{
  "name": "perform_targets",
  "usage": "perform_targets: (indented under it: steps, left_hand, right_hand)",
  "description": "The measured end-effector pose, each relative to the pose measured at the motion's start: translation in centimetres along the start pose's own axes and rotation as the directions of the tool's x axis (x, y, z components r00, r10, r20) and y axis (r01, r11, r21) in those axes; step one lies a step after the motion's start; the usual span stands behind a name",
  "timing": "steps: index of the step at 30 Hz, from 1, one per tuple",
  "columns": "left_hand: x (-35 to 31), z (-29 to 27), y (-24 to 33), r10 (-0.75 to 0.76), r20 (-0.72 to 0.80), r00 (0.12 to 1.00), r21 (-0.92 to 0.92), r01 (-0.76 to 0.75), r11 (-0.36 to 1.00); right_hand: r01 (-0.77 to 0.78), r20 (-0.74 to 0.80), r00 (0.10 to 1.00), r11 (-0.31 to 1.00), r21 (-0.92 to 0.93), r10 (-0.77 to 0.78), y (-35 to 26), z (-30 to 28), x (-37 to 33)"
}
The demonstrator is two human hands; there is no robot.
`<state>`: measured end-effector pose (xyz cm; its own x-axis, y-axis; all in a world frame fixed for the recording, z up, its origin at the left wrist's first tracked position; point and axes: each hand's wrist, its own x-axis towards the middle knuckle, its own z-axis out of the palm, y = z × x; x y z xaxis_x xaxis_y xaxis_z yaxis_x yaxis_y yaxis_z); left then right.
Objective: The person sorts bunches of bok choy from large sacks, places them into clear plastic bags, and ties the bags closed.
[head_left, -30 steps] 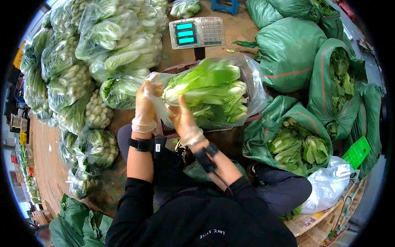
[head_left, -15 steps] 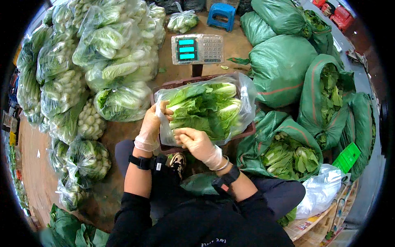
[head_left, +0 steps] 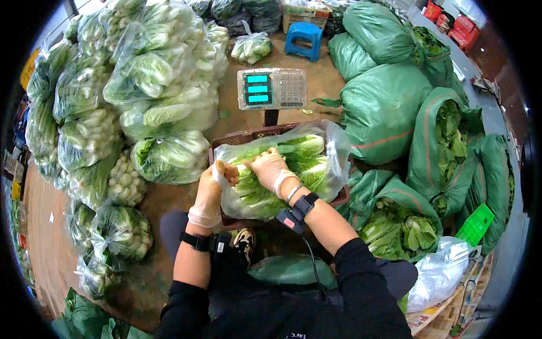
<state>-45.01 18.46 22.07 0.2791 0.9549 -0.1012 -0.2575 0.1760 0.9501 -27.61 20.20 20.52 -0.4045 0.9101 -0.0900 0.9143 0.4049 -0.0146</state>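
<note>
A clear plastic bag [head_left: 340, 148] of leafy green heads with pale stems [head_left: 309, 146] lies open in a brown crate [head_left: 248, 135] in front of me. At its left side, my gloved left hand [head_left: 212, 189] has its fingers closed on the bag's edge. My right hand [head_left: 270, 170], also in a thin clear glove, reaches over the near part of the bag onto the leaves. Its fingers are curled, and what they hold, if anything, is hidden. Just beyond the crate stands a scale display [head_left: 272, 88] with three lit panels and a keypad.
Bagged leafy vegetables [head_left: 161, 73] are piled at the left. Green woven sacks [head_left: 387, 110] crowd the right, some open with greens showing. A blue stool [head_left: 304, 40] and a small bag of greens [head_left: 251, 48] stand at the back. A white plastic bag [head_left: 437, 274] lies lower right.
My right hand has moved up and inward from the bag's near edge onto the leaves. The left hand stays at the bag's left side. The whole view has shifted slightly.
</note>
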Motion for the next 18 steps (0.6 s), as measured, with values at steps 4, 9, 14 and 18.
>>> perform_targets:
  steps: [4,9,14,18]
  left_hand:
    - [1.3,1.2,-0.2,-0.017,0.132,0.991,0.005,0.016,1.0]
    - [3.1,6.0,3.5,-0.011,0.252,0.968,0.237,-0.051,0.97]
    - [3.8,3.9,2.2,-0.037,0.245,0.969,0.57,-0.113,0.814]
    - [5.9,9.2,3.0,-0.1,0.461,0.882,0.728,-0.311,0.611]
  right_hand:
    - [0.101,0.026,0.995,0.995,0.013,-0.101,1.0,4.7,-1.5]
    - [-0.028,0.148,0.989,0.984,0.179,0.001,2.3,4.4,-2.8]
    - [-0.1,-0.708,0.595,0.91,0.403,0.379,2.6,-2.4,-11.4]
    - [-0.536,-0.261,0.667,0.693,0.482,0.698,12.6,0.8,-14.5]
